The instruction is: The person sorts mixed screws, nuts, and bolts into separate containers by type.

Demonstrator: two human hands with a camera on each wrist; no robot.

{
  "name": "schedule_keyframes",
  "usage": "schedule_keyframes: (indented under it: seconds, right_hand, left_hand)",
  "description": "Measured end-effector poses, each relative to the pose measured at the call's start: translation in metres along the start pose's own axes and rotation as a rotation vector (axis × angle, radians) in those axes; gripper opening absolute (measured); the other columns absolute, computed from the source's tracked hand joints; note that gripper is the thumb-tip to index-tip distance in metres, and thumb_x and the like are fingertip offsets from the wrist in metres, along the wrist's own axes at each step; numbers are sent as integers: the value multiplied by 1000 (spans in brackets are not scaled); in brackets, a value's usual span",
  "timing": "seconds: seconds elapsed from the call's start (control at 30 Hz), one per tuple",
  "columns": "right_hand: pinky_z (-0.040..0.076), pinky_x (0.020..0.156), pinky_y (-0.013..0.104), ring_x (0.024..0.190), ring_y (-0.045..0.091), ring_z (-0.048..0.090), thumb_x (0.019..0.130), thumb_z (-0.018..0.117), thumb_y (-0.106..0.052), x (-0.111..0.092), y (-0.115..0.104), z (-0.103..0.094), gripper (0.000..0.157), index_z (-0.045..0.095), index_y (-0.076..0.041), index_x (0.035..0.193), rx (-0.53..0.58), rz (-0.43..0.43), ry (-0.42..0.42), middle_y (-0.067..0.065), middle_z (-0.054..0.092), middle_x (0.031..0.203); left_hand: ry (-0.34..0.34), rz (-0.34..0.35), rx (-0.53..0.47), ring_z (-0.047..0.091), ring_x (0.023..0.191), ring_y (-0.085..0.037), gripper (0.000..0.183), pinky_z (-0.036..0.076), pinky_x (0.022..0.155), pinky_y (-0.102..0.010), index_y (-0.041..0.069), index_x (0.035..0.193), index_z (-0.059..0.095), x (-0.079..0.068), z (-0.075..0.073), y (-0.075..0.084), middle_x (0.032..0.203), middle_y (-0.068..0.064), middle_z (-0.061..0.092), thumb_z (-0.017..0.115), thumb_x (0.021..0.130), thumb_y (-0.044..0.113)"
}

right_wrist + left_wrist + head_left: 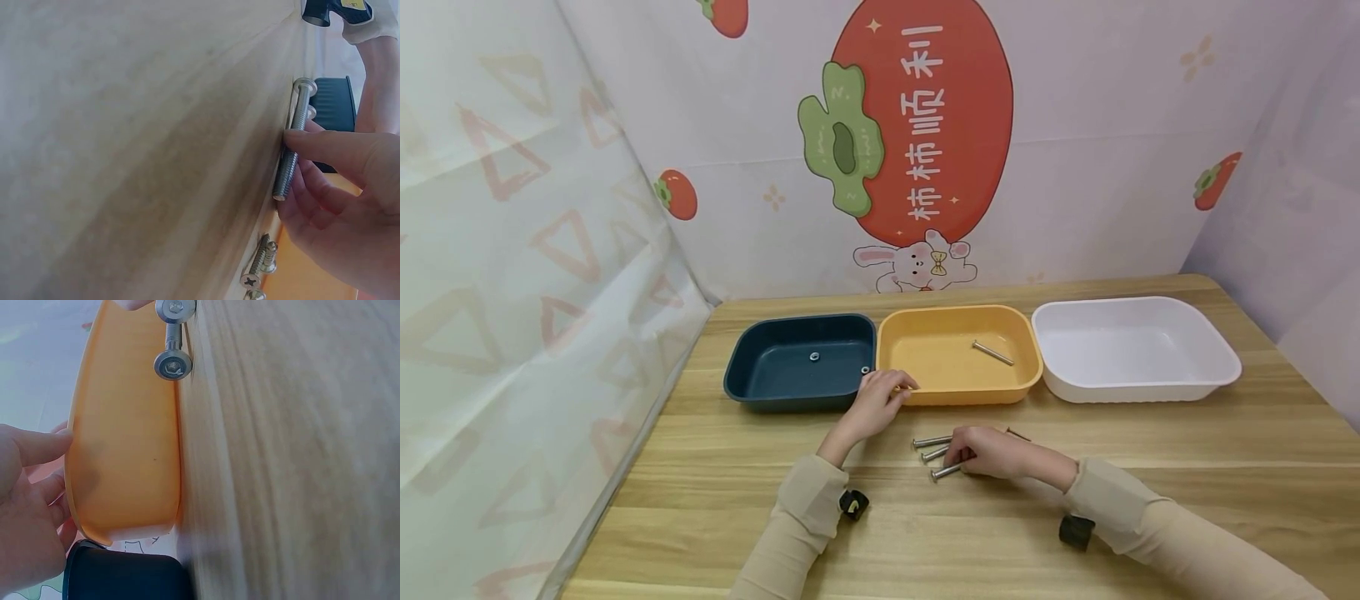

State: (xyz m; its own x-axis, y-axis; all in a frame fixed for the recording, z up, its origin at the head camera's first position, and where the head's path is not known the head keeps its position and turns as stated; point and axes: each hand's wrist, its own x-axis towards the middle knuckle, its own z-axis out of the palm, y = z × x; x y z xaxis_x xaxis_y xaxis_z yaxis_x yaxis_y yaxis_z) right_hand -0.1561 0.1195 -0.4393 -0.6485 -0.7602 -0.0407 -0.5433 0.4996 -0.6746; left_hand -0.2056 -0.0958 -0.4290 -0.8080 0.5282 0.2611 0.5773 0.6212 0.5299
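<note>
My left hand (874, 405) is at the front left corner of the yellow tray (970, 397). In the left wrist view its thumb lies at the rim and the other fingers curl behind it. My right hand (996, 452) pinches a long silver bolt (291, 156) by the shaft, between thumb and fingers, close over the table. Two more bolts (931, 442) lie beside it, heads to the left, their far ends hidden by the hand. Small screws (253, 275) lie on the table past the right hand. One bolt (992, 353) rests inside the yellow tray.
A dark blue tray (805, 403) stands left of the yellow one, with a nut (815, 357) and another nut (865, 370) in it. The white tray (1138, 392) is on the right. All three form a row on the wooden table (925, 542), before a printed cloth (745, 233).
</note>
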Motion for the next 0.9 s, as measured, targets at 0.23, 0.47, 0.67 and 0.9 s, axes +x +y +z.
schedule_keyframes:
  seconds: [0.23, 0.47, 0.67, 0.9]
  right_hand:
    - [41, 59, 18, 69, 6, 47, 76, 58, 10, 0, -1, 1, 20, 67, -5, 86, -10, -24, 3, -3, 53, 77]
    - [41, 61, 18, 69, 5, 47, 76, 57, 10, -1, -1, 3, 19, 63, -7, 84, 2, -19, -12, -4, 51, 77]
    - [42, 63, 20, 71, 6, 47, 76, 57, 10, -3, 1, 2, 19, 62, -6, 84, 8, -34, 13, -3, 52, 79]
    - [43, 64, 20, 74, 7, 49, 77, 57, 10, -6, 0, -2, 19, 62, -7, 85, 20, -3, 40, -2, 53, 82]
  left_hand:
    - [-9, -11, 2, 51, 87, -20, 10, 23, 95, -46, 10, 95, 60, 1, 0, 1, 87, -2, 60, 53, 88, 9]
    - [-12, -11, -1, 52, 86, -19, 10, 24, 95, -46, 10, 95, 60, 0, -1, 1, 86, -1, 60, 53, 88, 8]
    - [-13, -14, 7, 52, 87, -19, 10, 23, 95, -46, 11, 95, 60, 0, -1, 2, 85, -1, 59, 53, 88, 8]
    - [-10, -14, 4, 52, 87, -19, 10, 23, 95, -46, 9, 95, 60, 0, -1, 1, 86, -2, 59, 53, 88, 8]
